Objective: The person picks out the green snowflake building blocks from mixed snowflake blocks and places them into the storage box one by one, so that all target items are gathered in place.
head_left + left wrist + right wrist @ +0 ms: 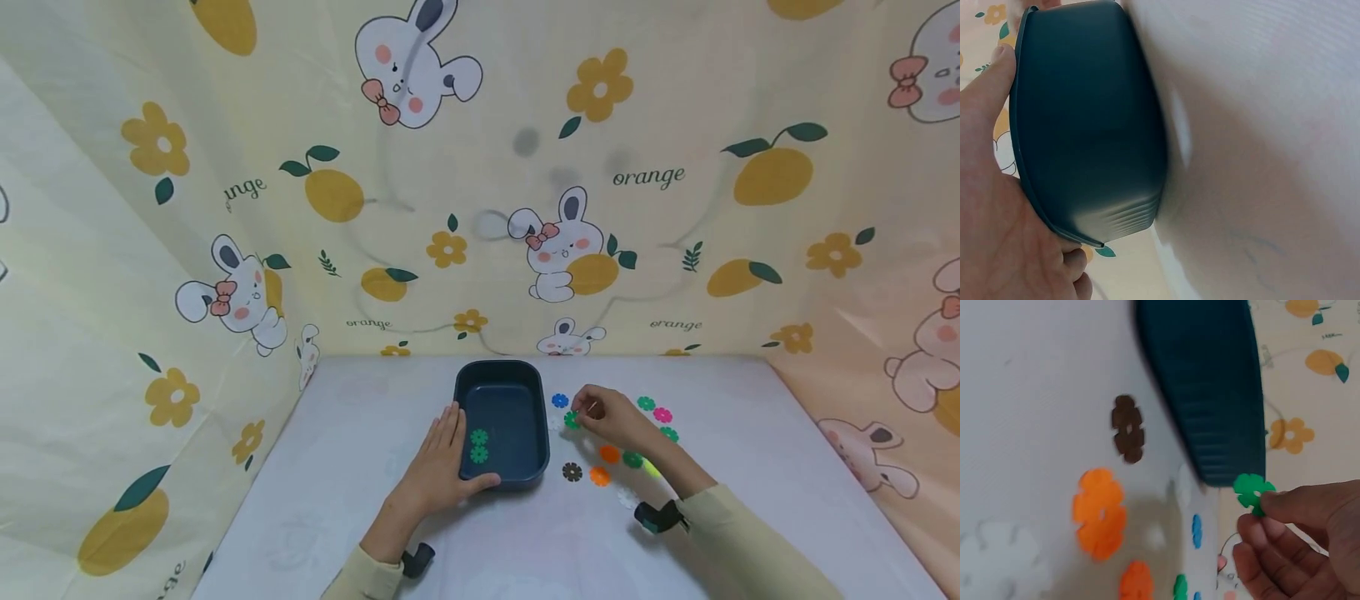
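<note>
A dark blue tray [545,433] stands on the white table with two green flower-shaped discs [479,446] in it. My left hand [437,467] rests on its left rim, fingers straight along the side and thumb at the near edge. The left wrist view shows the palm against the tray's rim [1016,119]. To the right of the tray, my right hand [618,419] pinches a green flower-shaped disc [1251,490] between thumb and forefinger, raised above the table in the right wrist view.
Right of the tray lie a blue disc [560,401], a brown disc [572,472], orange discs [600,476], a pink disc [662,414], and several green, yellow and white ones. A printed cloth [495,275] hangs behind the table [337,467].
</note>
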Action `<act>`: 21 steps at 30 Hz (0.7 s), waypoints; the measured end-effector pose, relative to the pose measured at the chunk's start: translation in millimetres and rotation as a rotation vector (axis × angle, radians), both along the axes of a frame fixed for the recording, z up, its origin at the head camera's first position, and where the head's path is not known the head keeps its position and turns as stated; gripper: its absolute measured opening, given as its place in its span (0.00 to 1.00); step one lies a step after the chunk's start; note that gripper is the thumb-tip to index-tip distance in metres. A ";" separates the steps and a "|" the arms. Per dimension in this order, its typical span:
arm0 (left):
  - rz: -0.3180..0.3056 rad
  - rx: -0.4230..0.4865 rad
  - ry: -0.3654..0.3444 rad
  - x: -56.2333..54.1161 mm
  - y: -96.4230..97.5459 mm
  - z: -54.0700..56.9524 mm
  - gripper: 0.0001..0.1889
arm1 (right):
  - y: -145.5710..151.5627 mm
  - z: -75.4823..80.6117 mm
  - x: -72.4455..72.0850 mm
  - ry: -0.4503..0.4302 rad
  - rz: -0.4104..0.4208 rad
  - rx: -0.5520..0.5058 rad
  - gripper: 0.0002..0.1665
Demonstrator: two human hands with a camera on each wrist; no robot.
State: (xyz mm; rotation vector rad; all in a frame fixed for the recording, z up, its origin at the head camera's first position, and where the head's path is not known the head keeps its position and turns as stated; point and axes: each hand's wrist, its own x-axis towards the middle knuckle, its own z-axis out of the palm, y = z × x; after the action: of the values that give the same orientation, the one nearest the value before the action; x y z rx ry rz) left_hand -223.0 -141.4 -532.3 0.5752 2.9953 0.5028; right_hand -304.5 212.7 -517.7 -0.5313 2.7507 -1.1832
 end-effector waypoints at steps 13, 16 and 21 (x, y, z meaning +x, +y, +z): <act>0.003 0.002 -0.013 0.5 0.9 0.0 0.68 | -27.9 18.5 -8.5 0.031 -0.012 -0.189 0.09; 0.004 -0.003 -0.017 -0.7 0.8 -1.0 0.68 | -35.9 20.0 -12.5 0.023 0.005 -0.213 0.09; 0.010 -0.007 -0.010 -2.0 0.2 -1.9 0.69 | -52.4 20.9 -20.2 0.034 0.074 -0.240 0.08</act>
State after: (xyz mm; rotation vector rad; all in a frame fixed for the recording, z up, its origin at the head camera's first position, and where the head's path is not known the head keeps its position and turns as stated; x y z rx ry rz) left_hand -225.0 -141.2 -534.2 0.5559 2.9908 0.4939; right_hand -324.6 160.3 -496.8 -0.6757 2.6050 -1.5090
